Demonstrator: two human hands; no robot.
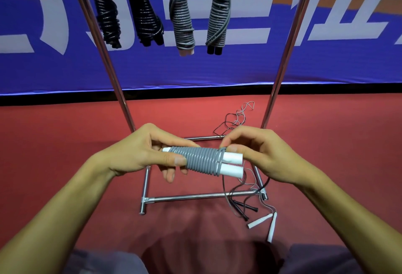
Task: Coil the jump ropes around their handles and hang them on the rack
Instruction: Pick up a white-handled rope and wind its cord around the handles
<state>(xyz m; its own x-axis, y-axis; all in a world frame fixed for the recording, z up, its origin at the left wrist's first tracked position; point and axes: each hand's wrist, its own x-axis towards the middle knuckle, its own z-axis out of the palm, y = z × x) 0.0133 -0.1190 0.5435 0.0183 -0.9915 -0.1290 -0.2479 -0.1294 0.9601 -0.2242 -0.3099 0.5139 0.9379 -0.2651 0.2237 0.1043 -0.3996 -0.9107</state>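
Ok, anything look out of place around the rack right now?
Yes: loose ropes lie tangled on the floor by the rack's base, uncoiled, with white handles and black handles strewn about. The four hung bundles look tidy.

sports hall, red rubbery floor (65, 143), big blue-orange banner (217, 67) along wall, metal rack (195, 196) hung with coiled jump ropes (182, 23)

- Grey jump rope (201, 160), coiled tight around two white handles, held level between both hands.
- Four wound ropes (183, 19) hang from the rack (285, 56).
- Loose ropes (250, 206) lie on the floor.
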